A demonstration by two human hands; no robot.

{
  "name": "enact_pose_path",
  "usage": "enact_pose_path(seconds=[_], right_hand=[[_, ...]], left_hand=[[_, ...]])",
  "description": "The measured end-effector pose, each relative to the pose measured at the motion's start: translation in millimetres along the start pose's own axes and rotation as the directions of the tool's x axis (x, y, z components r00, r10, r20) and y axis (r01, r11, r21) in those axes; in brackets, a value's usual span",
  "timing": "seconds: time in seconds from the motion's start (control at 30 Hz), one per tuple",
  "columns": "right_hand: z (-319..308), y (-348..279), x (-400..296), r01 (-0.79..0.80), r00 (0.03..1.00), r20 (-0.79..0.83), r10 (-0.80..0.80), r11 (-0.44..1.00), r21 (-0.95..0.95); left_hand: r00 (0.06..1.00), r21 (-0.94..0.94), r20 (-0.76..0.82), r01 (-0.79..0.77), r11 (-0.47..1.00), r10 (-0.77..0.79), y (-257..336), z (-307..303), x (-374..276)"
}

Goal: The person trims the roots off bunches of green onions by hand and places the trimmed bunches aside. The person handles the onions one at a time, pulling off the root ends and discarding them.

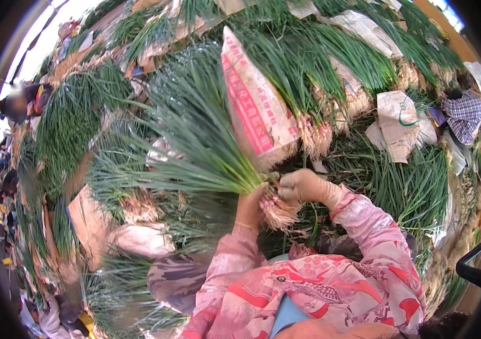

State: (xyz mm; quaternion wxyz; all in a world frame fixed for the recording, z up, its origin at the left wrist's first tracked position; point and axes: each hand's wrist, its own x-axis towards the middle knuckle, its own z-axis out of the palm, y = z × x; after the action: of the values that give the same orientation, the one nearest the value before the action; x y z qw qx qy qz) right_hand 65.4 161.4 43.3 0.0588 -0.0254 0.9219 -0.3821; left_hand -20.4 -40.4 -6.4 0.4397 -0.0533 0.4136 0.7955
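A bunch of green onions [223, 148] is in the grip of my gloved left hand [251, 205], held just above the pale roots [280, 212]. Its long leaves fan out to the upper left. My gloved right hand [308, 186] is curled into a fist right beside the stem bases. A small dark greenish strand [271, 179] lies across the bunch by the right fingertips. Whether those fingers pinch the strand is hidden. Behind the roots, a white woven sack with red printing [253, 101] covers part of another row of onions.
Loose green onions [406, 182] lie to the right, and rooted bundles [317, 135] line up beyond the sack. Pale sacking [399, 123] sits at right, near a person in a checked sleeve [463, 114]. Cardboard [88, 224] and a white sack [143, 239] lie at left.
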Motion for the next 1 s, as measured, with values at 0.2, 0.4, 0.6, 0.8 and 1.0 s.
enact_pose_path(seconds=[0.2, 0.4, 0.6, 0.8, 1.0], right_hand=[[8, -13, 11, -0.264, 0.963, 0.01, 0.27, 0.93, 0.257], [69, -11, 56, -0.054, 0.828, -0.558, 0.046, 0.999, 0.002], [54, -10, 55, -0.184, 0.882, -0.193, 0.43, 0.692, 0.698], [65, -33, 68, -0.084, 0.829, -0.48, 0.287, 0.913, 0.399], [93, -35, 68, 0.042, 0.758, -0.366, 0.54, 0.518, 0.854]], left_hand=[[0.999, 0.042, -0.018, -0.03, 0.999, 0.031, -4, 8, -17], [0.97, 0.07, -0.162, -0.17, 0.983, 0.179, -19, 0, -7], [0.998, -0.027, -0.057, -0.041, 0.999, 0.039, 6, 10, -28], [0.999, 0.018, 0.04, -0.005, 1.0, 0.004, 3, -14, -22], [0.998, -0.155, -0.035, -0.055, 0.986, 0.05, -6, -13, -18]])
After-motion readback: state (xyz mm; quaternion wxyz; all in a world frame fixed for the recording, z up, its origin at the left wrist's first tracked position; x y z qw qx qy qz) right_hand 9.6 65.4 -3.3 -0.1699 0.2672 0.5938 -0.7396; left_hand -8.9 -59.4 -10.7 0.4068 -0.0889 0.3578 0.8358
